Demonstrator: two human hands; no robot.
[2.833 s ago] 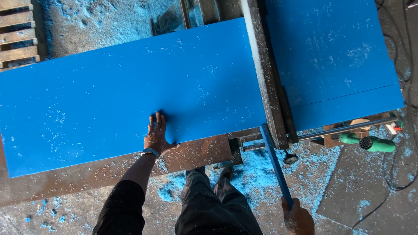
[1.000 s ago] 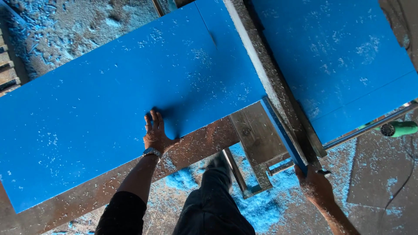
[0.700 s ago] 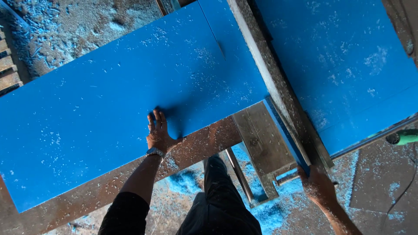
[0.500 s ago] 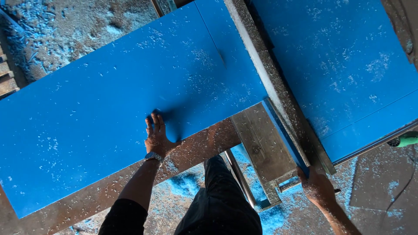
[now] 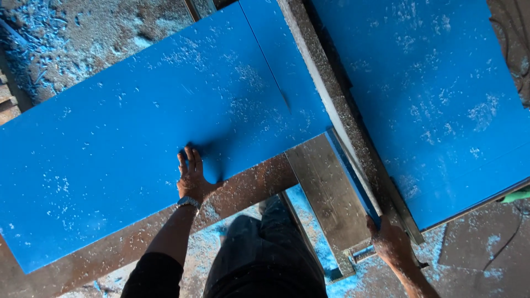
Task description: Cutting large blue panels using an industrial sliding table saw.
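A large blue panel (image 5: 138, 138) lies under the left hand (image 5: 193, 176), stretching away to both sides of it. A second blue panel (image 5: 436, 94) lies beyond the right hand (image 5: 393, 241). The left hand presses flat, fingers together, on the near edge. The right hand grips the end of a narrow blue strip (image 5: 350, 174).

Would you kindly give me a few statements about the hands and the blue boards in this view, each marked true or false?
1. The left hand lies flat on the large blue board. True.
2. The right hand rests on top of the right blue board. False: it grips the end of a narrow blue strip.
3. Pale dust speckles both boards. True.
4. The left wrist is bare. False: it wears a wristwatch.
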